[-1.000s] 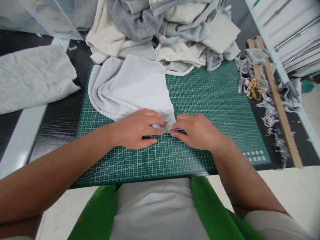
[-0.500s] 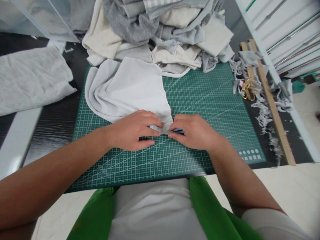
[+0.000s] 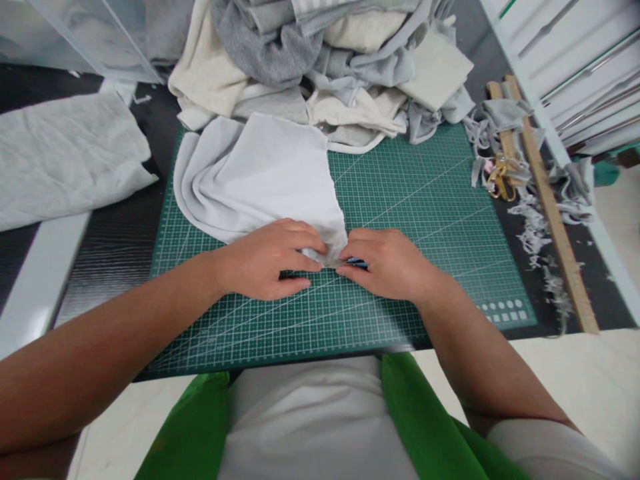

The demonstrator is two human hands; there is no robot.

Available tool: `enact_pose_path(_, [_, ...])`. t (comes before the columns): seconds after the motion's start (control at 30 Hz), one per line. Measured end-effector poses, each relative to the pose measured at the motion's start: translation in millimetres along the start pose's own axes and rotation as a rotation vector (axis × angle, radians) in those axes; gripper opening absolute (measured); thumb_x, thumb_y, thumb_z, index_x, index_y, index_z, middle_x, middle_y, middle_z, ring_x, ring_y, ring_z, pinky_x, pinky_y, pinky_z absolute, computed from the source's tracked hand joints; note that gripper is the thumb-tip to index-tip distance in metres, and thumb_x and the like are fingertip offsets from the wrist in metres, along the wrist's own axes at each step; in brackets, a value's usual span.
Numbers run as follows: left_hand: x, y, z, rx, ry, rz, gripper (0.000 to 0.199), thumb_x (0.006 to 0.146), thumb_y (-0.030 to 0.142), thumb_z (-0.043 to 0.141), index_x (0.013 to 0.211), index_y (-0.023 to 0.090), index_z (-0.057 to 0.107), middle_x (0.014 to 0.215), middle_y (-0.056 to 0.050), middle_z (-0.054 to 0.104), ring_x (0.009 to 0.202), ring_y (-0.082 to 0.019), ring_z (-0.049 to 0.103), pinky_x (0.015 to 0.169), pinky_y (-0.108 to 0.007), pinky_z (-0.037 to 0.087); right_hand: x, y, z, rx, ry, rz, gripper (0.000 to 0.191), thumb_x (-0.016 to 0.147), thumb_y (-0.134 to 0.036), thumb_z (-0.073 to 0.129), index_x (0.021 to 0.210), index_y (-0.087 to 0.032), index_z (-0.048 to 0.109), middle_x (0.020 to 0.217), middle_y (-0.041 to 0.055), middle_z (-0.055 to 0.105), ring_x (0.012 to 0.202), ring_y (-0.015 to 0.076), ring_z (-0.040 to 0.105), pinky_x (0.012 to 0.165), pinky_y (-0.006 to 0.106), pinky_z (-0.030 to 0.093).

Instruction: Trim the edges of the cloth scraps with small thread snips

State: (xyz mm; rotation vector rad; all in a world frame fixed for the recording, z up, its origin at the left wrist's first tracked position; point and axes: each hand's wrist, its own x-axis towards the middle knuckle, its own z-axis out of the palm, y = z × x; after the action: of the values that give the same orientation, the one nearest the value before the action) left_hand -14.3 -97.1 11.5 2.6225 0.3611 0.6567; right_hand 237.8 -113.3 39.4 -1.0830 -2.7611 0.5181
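Note:
A light grey-white cloth lies partly folded on the green cutting mat, with soft folds at its left side. My left hand rests on the near edge of the cloth, its thumb and fingers pinching the near right corner. Just right of that corner, my right hand is closed around a small blue and dark tool. The tool's tip points at the cloth corner; most of its body is hidden in the palm.
Grey and cream fabrics are piled at the back. Another grey cloth lies left, below a clear plastic bin. Wooden strips, fabric scraps and gold-handled scissors lie along the right edge.
The whole view has shifted slightly, so the mat and fabrics appear a little farther right. Both hands keep nearly the same place at the cloth corner.

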Motion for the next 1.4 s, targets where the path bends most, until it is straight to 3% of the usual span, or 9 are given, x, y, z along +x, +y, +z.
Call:
enact_pose_path(0.43, [0.0,-0.4,-0.7,-0.020,-0.022,-0.017,0.018,0.087,0.028,0.064,0.101,0.018,0.070,0.118,-0.011,0.068,0.112,-0.028,0.062,0.097,-0.049,0.050,-0.4,0.4,-0.9,0.054,0.017,0.005,0.014,0.088,-0.030,0.065,0.087,-0.018,0.070,0.085,0.0017,0.067,0.075,0.0147,0.062,0.064,0.026,0.038])
enact_pose_path(0.77, [-1.3,-0.8,0.0,-0.015,-0.014,-0.019,0.018,0.086,0.027,0.066,0.101,0.018,0.071,0.119,-0.012,0.067,0.113,-0.029,0.061,0.098,-0.049,0.049,0.8,-3.6,0.2,-0.046,0.007,0.018,0.017,0.090,-0.032,0.062,0.084,-0.017,0.070,0.082,0.0029,0.067,0.072,0.0161,0.061,0.061,0.028,0.037])
enact_pose_path(1.0, [0.2,-1.2,-0.8,-0.078,-0.005,-0.020,0.014,0.087,0.025,0.064,0.098,0.018,0.070,0.116,-0.011,0.069,0.111,-0.026,0.063,0.098,-0.047,0.050,0.6,-0.7,0.3,0.084,0.090,0.060,0.013,0.087,-0.029,0.066,0.084,-0.017,0.070,0.080,0.0028,0.066,0.075,0.0154,0.061,0.066,0.027,0.041])
enact_pose_path(1.4, [0.4,-2.2,-0.7,-0.075,0.006,-0.020,0.012,0.086,0.025,0.065,0.093,0.018,0.071,0.116,-0.012,0.068,0.111,-0.027,0.063,0.097,-0.047,0.050,1.7,-4.2,0.1,0.020,0.013,0.058,0.015,0.087,-0.030,0.065,0.086,-0.017,0.072,0.084,0.0036,0.068,0.076,0.0167,0.063,0.065,0.027,0.041])
